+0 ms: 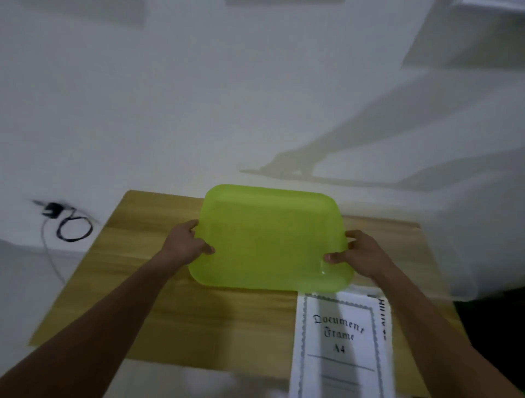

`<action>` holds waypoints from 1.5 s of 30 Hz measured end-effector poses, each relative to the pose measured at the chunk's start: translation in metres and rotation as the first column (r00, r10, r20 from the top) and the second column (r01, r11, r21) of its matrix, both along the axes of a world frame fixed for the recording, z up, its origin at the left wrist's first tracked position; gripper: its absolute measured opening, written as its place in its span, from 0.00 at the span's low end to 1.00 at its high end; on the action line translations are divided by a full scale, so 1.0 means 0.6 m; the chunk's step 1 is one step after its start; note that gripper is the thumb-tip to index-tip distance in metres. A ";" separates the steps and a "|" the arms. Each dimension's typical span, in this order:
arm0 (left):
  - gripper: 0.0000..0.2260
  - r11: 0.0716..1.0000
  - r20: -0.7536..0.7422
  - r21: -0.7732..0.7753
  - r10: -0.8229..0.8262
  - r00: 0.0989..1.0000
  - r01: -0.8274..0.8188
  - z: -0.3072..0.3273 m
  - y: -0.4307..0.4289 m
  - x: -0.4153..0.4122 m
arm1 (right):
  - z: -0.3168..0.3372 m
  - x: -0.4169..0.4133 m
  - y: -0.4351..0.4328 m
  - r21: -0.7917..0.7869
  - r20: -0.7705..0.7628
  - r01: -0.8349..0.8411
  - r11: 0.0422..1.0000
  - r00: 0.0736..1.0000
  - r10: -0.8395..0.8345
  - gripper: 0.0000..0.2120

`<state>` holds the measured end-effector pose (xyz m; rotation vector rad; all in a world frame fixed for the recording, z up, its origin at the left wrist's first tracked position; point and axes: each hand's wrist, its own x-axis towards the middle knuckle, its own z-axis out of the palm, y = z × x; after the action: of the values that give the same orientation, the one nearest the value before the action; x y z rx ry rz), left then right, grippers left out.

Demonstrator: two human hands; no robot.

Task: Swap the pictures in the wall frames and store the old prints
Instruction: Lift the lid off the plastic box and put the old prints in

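A translucent lime-green plastic tray (pixel 270 238) is over the wooden table (pixel 119 272), against the white wall. My left hand (pixel 186 244) grips its left edge, thumb on top. My right hand (pixel 359 255) grips its right edge the same way. Whether the tray touches the table I cannot tell. In front of it, near the table's front right, lies a white sheet printed "Document Frame A4" (pixel 339 341) on top of other sheets, its far edge under the tray's near rim.
A black plug with a looped cable (pixel 71 227) hangs on the wall left of the table. The lower edges of wall frames (pixel 284 1) show faintly at the top. Shadows of my arms fall on the wall at the right.
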<state>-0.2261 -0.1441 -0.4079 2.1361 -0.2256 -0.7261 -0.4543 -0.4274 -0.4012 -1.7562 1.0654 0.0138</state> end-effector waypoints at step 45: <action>0.29 0.907 0.253 0.209 -0.410 0.876 0.364 -0.189 0.013 -0.204 | -0.141 -0.081 0.177 -0.259 -0.342 -0.192 0.946 0.935 0.096 0.26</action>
<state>-0.3487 -0.1362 -0.5212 2.3749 -0.8024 -0.6640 -0.5027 -0.3209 -0.4855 -2.1498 1.2163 0.2617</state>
